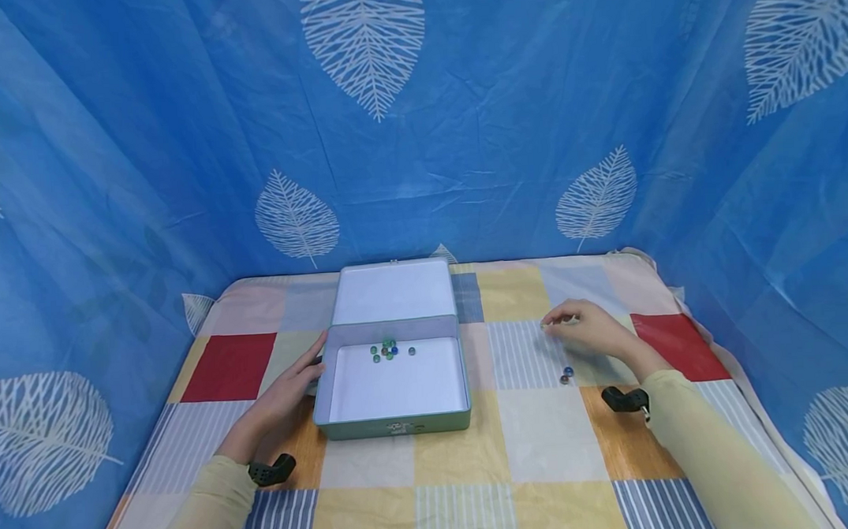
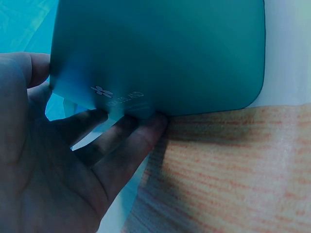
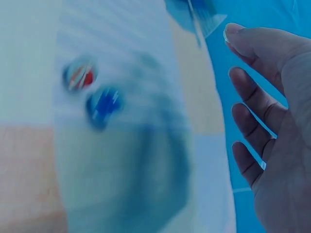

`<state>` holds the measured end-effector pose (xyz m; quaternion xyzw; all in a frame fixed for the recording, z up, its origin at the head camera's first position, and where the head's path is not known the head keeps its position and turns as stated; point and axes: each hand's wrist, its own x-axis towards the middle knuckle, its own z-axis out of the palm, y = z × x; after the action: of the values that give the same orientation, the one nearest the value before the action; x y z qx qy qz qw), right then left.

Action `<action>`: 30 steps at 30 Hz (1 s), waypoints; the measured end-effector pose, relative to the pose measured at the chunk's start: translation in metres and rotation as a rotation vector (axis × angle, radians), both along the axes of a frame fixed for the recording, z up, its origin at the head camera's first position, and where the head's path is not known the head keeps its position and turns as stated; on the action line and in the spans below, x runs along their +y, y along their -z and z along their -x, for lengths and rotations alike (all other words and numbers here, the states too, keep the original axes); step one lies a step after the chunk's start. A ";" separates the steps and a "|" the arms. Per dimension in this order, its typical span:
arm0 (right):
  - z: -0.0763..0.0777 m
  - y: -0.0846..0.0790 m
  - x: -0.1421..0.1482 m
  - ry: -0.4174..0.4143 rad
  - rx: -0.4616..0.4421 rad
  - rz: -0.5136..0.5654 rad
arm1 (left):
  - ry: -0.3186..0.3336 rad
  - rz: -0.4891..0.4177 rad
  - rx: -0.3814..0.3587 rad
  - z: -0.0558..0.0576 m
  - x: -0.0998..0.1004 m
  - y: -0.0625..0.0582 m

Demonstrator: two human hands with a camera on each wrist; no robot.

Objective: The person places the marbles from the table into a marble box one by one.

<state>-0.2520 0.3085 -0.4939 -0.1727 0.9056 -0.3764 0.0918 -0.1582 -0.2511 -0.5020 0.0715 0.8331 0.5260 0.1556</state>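
A green tin box [image 1: 392,427] stands with its lid [image 1: 398,291] folded back. Several glass marbles [image 1: 389,357] lie on its white floor, mostly near the back wall. My left hand [image 1: 287,393] rests against the box's left side, and in the left wrist view its fingertips [image 2: 158,121] touch the green outer wall. To the right of the box, my right hand [image 1: 589,332] pinches a small marble [image 1: 543,324] between thumb and fingertips; it is barely visible. On the cloth near that hand lie a blue marble [image 1: 568,372] and a reddish marble [image 1: 564,380].
A patchwork-patterned cloth [image 1: 461,460] covers the table. Blue curtains [image 1: 476,152] with white leaf prints hang behind it and on both sides. Black wrist devices [image 1: 625,399] sit at both sleeves.
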 end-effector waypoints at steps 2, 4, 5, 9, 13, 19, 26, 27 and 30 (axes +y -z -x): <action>0.001 -0.005 -0.007 -0.010 0.009 0.022 | 0.002 0.003 0.001 0.000 0.000 0.000; 0.002 -0.009 -0.015 -0.027 0.011 0.043 | 0.002 0.004 0.003 0.000 0.000 0.000; 0.002 -0.011 -0.018 -0.034 0.011 0.054 | 0.002 0.005 0.003 0.000 0.000 0.000; 0.003 -0.017 -0.032 -0.065 0.013 0.089 | 0.002 0.007 0.001 0.000 0.000 -0.001; 0.001 -0.024 -0.047 -0.094 0.019 0.109 | -0.001 0.018 -0.002 0.001 -0.001 0.000; 0.005 -0.025 -0.065 -0.126 0.031 0.107 | -0.005 0.017 -0.017 0.001 -0.001 0.000; 0.004 -0.030 -0.088 -0.162 0.025 0.138 | 0.000 0.019 -0.007 0.001 -0.001 -0.001; 0.004 -0.030 -0.091 -0.166 0.021 0.143 | -0.002 0.016 -0.012 0.001 -0.001 -0.001; 0.003 -0.030 -0.099 -0.187 0.010 0.165 | -0.002 0.008 -0.024 0.001 -0.001 -0.001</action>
<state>-0.2551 0.2090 -0.4637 -0.2654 0.8520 -0.4385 0.1073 -0.1590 -0.2520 -0.5010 0.0639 0.8333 0.5236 0.1655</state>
